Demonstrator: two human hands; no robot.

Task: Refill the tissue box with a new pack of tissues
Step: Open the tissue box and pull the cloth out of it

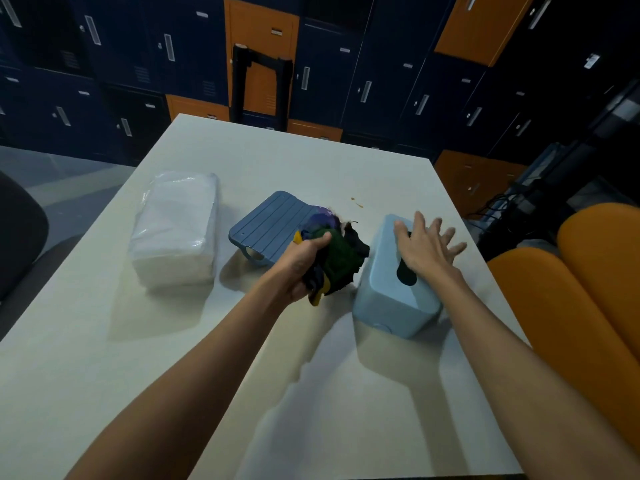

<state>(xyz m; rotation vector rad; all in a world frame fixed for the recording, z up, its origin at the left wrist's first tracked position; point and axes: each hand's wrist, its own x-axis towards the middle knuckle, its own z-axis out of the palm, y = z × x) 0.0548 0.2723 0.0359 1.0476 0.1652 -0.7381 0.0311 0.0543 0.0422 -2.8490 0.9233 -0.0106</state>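
From my remote seat I see both hands out over the white surface (138, 375). The left hand (301, 268) is closed tight around a crumpled bundle of dark cloth (341, 258), a mix of green, purple, black and yellow, held just above the surface between the two blue pieces. The right hand (424, 251) is wide, fingers spread and straight, palm down over the top of the light blue tissue box (391, 303). The fingers are blurred, so I cannot tell whether the palm touches the box or hangs just above it.

The box stands on the surface to my right, its dark oval slot (406, 277) facing up and partly covered by the right wrist. A darker blue ribbed panel (266, 225) (it looks like the box's separate plate) lies tilted near the middle, one edge raised, partly hidden behind the cloth.

The new pack of tissues (176, 230), white in clear wrap, lies flat to the left, well apart from the box and near the ribbed panel. Neither hand touches it.

A small brown stain (356, 201) marks the surface beyond the cloth. Navy and orange lockers (166, 64) fill the background, and orange seats (571, 299) sit at the right
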